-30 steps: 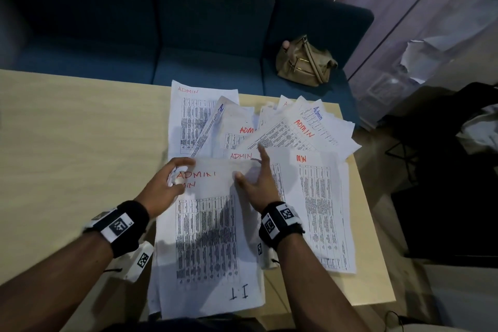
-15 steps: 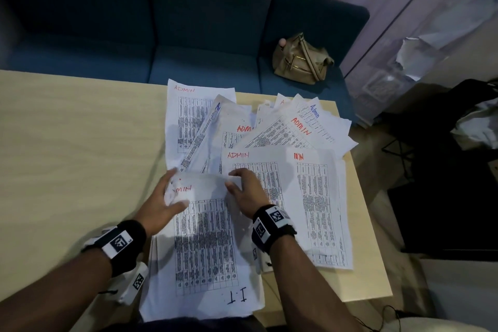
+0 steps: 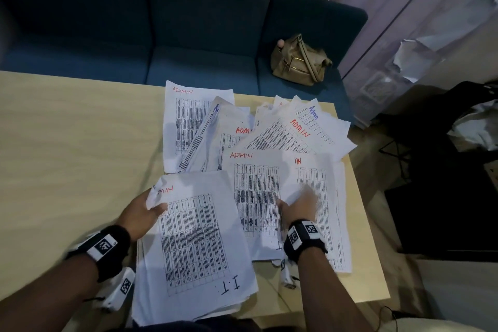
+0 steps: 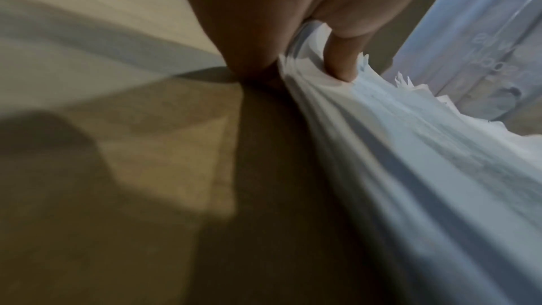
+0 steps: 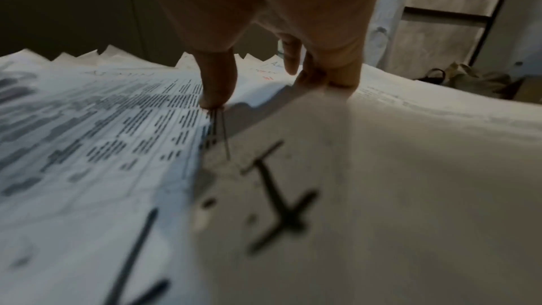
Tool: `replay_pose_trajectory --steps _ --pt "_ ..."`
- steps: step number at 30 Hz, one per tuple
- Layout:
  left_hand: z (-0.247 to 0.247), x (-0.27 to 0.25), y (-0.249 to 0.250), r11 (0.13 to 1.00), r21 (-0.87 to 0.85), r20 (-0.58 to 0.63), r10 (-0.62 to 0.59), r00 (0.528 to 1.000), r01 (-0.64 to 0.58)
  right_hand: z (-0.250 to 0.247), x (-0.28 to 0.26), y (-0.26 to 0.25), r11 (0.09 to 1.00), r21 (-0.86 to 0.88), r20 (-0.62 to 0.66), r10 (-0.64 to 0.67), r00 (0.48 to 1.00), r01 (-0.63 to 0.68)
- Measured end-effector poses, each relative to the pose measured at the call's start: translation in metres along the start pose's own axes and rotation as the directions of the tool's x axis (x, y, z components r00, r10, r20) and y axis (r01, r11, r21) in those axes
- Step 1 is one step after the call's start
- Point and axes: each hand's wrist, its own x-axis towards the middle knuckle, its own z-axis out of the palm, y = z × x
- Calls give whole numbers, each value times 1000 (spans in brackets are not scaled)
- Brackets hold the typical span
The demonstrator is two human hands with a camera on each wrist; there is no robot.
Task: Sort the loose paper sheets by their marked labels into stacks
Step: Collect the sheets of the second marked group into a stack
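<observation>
White printed sheets lie spread over the right half of a tan table (image 3: 67,143). My left hand (image 3: 147,210) grips the upper left corner of a near stack (image 3: 196,237) marked "I.T" at its near end; the thumb (image 4: 343,64) lies on top and the fingers are underneath the stack (image 4: 410,147). My right hand (image 3: 299,205), blurred, rests on overlapping sheets to the right. Its thumb (image 5: 217,92) touches a printed sheet (image 3: 256,186) headed "ADMIN", its fingers (image 5: 328,73) press a sheet (image 5: 381,171) marked "I". More sheets (image 3: 291,132) labelled ADMIN fan out behind.
A blue sofa (image 3: 188,35) runs along the table's far side, with a tan handbag (image 3: 299,62) on its right seat. The table's right edge (image 3: 361,210) lies close to the sheets. Dark bags and clutter sit on the floor at right.
My left hand has drawn the I.T stack nearer and leftward, uncovering the ADMIN sheet. My right hand has left that stack and moved right onto the neighbouring sheets.
</observation>
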Motion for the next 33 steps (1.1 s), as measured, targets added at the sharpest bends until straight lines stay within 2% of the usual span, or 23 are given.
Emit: replay_pose_trajectory --steps 2,4,6,7,9,11,14,16,18,20,22,24,26,28,30,32,33 --pt "0 1 -3 1000 6 -18 -10 1000 10 -3 0 1 993 109 73 34 997 -42" --pt "0 3 -4 1000 24 -20 -16 1000 17 -6 1 1 996 87 112 -16 994 6" --pt "0 4 -6 999 47 -15 -21 1000 21 -13 7 4 996 82 51 -32 998 28" --pt "-1 5 -7 998 61 -16 -22 1000 23 -17 11 5 998 50 -9 -23 1000 24" --pt "-4 7 -12 995 91 -22 -27 999 29 -25 20 13 987 -160 -162 -10 987 -17" --pt "-5 7 -15 994 94 -27 -48 998 51 -30 29 28 938 -338 -221 0 975 -77" --pt "-4 6 -10 995 78 -24 -54 998 56 -38 34 40 951 -276 -146 100 984 -138" --pt "-2 4 -5 998 46 -19 -52 998 53 -42 37 42 953 -272 -115 105 988 -133" --pt "-2 2 -3 998 38 -15 -53 998 54 -42 37 40 948 -311 -107 37 994 -69" --pt "-3 2 -1 998 39 -21 -54 998 55 -42 32 36 961 -277 -133 -61 989 22" --pt "-3 2 -1 997 47 -26 -57 998 58 -48 23 25 984 -129 -169 -147 975 126" --pt "-3 2 -4 996 66 -38 -50 998 53 -60 10 1 964 3 -200 -259 945 265" --pt "-4 2 -6 996 71 -52 -54 997 58 -78 -8 -33 894 107 -252 -399 882 435" --pt "-4 1 -7 999 31 -28 -42 999 43 -100 -27 -68 765 280 -305 -502 809 580" --pt "-5 1 -7 998 -46 4 -38 999 38 -115 -41 -95 617 434 -367 -544 754 656" --pt "-6 1 -7 990 -131 9 -54 999 54 -116 -48 -109 497 506 -401 -588 703 705" --pt "-5 2 -7 985 -159 -5 -73 997 71 -109 -49 -112 469 558 -374 -594 712 684"
